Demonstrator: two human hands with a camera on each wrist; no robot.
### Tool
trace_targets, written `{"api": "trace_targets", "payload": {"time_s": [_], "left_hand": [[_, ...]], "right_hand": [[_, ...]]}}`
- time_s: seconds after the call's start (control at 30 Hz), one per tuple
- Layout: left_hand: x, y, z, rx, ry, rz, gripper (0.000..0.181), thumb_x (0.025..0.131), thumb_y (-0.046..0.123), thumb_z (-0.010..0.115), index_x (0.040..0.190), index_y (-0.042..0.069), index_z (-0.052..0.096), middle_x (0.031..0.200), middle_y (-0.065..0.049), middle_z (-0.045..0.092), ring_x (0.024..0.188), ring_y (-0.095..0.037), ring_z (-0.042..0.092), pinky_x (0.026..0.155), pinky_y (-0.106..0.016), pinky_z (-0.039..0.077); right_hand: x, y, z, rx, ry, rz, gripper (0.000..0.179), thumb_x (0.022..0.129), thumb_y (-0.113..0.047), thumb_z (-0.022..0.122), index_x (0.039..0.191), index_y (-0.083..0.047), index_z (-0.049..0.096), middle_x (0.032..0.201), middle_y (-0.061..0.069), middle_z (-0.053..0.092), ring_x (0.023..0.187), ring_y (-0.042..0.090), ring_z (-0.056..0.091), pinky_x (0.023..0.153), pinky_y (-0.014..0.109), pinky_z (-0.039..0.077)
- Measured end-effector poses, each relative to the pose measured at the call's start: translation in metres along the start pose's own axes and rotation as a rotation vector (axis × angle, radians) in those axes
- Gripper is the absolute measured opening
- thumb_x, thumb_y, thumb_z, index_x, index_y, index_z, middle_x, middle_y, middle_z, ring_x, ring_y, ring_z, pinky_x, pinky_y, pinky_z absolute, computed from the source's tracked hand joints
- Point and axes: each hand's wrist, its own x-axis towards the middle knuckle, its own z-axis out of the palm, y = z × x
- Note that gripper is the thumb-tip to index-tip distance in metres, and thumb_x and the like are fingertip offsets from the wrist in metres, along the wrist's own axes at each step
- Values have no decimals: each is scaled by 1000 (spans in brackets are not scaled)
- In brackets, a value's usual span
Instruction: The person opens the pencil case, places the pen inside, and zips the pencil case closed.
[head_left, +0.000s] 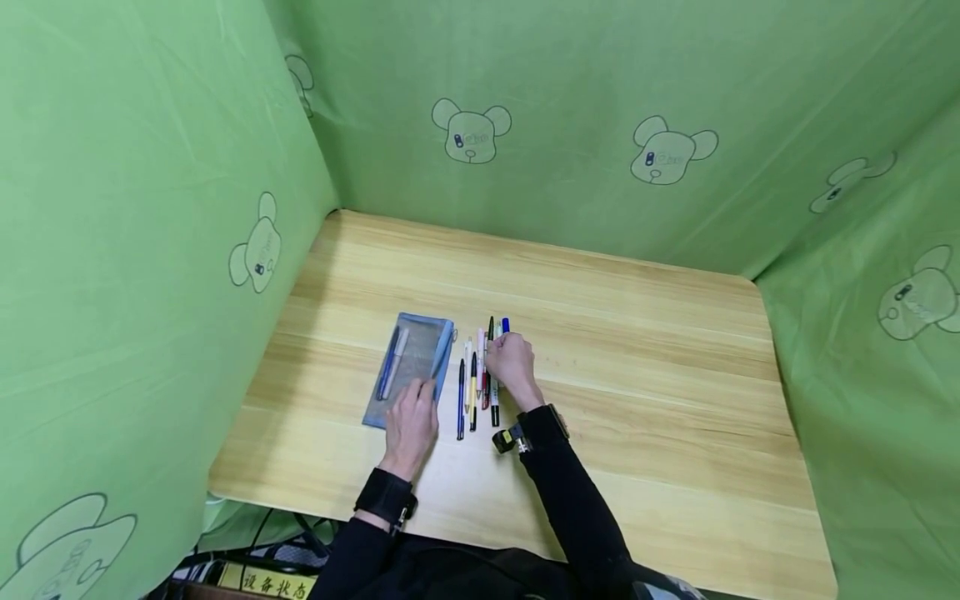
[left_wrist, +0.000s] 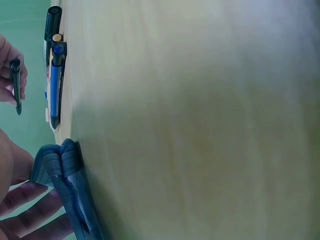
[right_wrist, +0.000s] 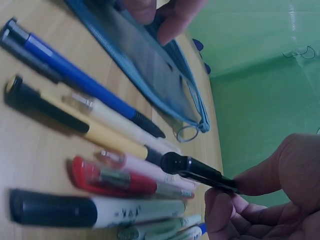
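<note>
A blue-edged mesh pencil case (head_left: 427, 350) lies at the left of the pens, with a blue pen (head_left: 387, 367) and a whitish pen (head_left: 397, 354) inside. My left hand (head_left: 412, 417) holds its near right edge between thumb and fingers; in the left wrist view that edge stands lifted. Over the row of pens, my right hand (head_left: 514, 362) pinches a black pen (right_wrist: 200, 172) by one end between thumb and fingers, raised above the others. Below it lie a blue pen (right_wrist: 75, 70), a yellow pen (right_wrist: 110, 140), a red pen (right_wrist: 120, 181) and a black-capped marker (right_wrist: 55, 209).
Pink and white pens (right_wrist: 142, 167) lie among the others on the wooden table (head_left: 637, 375). Green cloth (head_left: 570, 192) with bear-head prints hangs behind and at both sides. A yellow sign (head_left: 270, 581) shows below the table's front left edge.
</note>
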Motion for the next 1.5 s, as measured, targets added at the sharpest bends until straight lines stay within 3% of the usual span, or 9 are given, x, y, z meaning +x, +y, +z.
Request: {"api": "trace_targets", "payload": {"time_s": [0.23, 0.47, 0.7, 0.87, 1.0, 1.1, 1.2, 1.37, 1.5], "left_hand": [[0, 0, -1, -3, -15, -11, 21, 90, 1, 68, 110, -1, 72, 93, -14, 70, 70, -26, 66, 51, -33, 58], [0, 0, -1, -4, -19, -14, 21, 91, 2, 67, 111, -1, 71, 94, -13, 70, 70, -25, 66, 51, -33, 58], [-1, -2, 0, 3, 2, -5, 23, 88, 0, 69, 112, 0, 72, 94, -12, 70, 72, -26, 66, 52, -35, 58], [0, -2, 0, -2, 12, -4, 22, 89, 0, 67, 111, 0, 71, 92, -12, 69, 70, -26, 66, 51, -33, 57], [0, -1, 0, -7, 11, -6, 20, 90, 1, 66, 110, 0, 72, 90, -11, 69, 69, -24, 65, 49, -31, 56], [-1, -1, 0, -7, 5, -8, 21, 89, 1, 68, 110, 0, 72, 90, -11, 68, 69, -24, 64, 49, -32, 55], [-1, -1, 0, -1, 6, -8, 23, 86, 1, 71, 110, 0, 71, 91, -11, 68, 70, -25, 64, 48, -33, 55], [-1, -2, -1, 9, 18, -7, 23, 87, 1, 70, 110, 1, 71, 92, -11, 68, 70, -25, 64, 47, -32, 53], [-1, -3, -1, 9, 18, -5, 22, 88, 1, 69, 110, 1, 71, 91, -11, 68, 70, -25, 64, 47, -32, 54]], "right_hand": [[2, -8, 10, 47, -2, -16, 41, 98, -12, 58, 60, -17, 43, 69, 1, 58, 49, 11, 42, 46, 21, 36], [2, -12, 20, 61, 2, -27, 31, 99, -15, 57, 69, -15, 51, 92, 13, 72, 53, 13, 46, 47, 22, 32], [2, -15, 31, 66, 0, -47, 33, 97, -14, 57, 65, -15, 47, 63, 1, 53, 50, 12, 42, 46, 21, 32], [4, -16, 42, 84, 2, -49, 40, 96, -12, 57, 59, -17, 44, 59, -5, 48, 45, 8, 37, 41, 20, 28], [4, -18, 50, 83, 15, -41, 46, 96, -11, 58, 54, -18, 41, 63, 3, 59, 45, 8, 39, 40, 19, 27], [2, -21, 53, 102, 19, -16, 40, 94, -10, 60, 56, -16, 47, 85, 10, 76, 51, 10, 51, 41, 19, 34], [-1, -23, 57, 115, 15, 2, 31, 92, -9, 63, 62, -12, 57, 102, 14, 78, 58, 13, 60, 44, 19, 40], [-5, -26, 63, 118, -9, 11, 24, 91, -10, 66, 67, -6, 69, 98, 13, 79, 60, 16, 67, 44, 19, 44], [-5, -27, 66, 100, -44, 36, 30, 93, -12, 66, 63, -9, 69, 82, 10, 78, 55, 15, 66, 42, 19, 43]]}}
